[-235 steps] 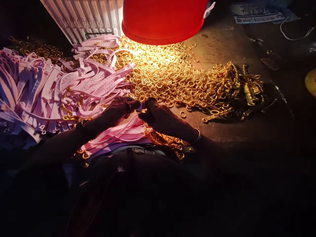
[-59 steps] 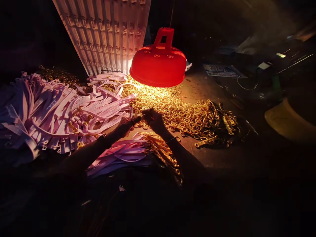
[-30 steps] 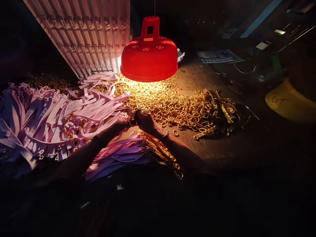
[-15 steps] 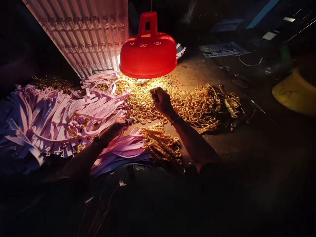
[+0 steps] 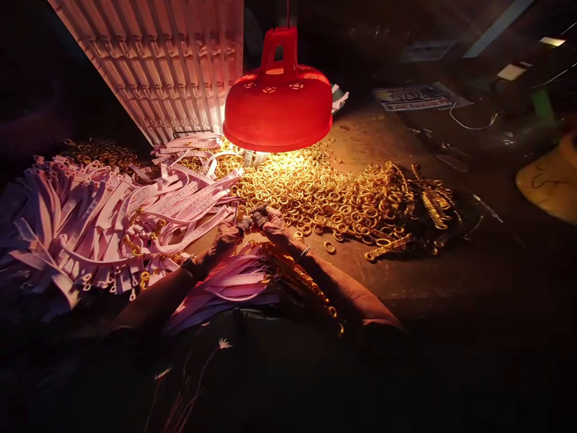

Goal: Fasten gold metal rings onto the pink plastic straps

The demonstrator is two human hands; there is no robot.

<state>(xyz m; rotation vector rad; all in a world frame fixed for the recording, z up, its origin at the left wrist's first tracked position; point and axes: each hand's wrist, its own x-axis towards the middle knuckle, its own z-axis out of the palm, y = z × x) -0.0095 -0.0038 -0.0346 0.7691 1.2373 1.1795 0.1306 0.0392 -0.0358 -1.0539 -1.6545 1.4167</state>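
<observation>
Red lamp (image 5: pixel 277 114) — lit, ridged panel (image 5: pixel 174 66), printed sheet (image 5: pixel 410 97)

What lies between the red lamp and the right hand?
In the head view, part of the heap of gold rings lies between the red lamp and the right hand, brightest close to the lamp.

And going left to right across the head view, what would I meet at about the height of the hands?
The heap of pink straps, left hand, right hand, a stray gold ring, a short gold chain.
</observation>
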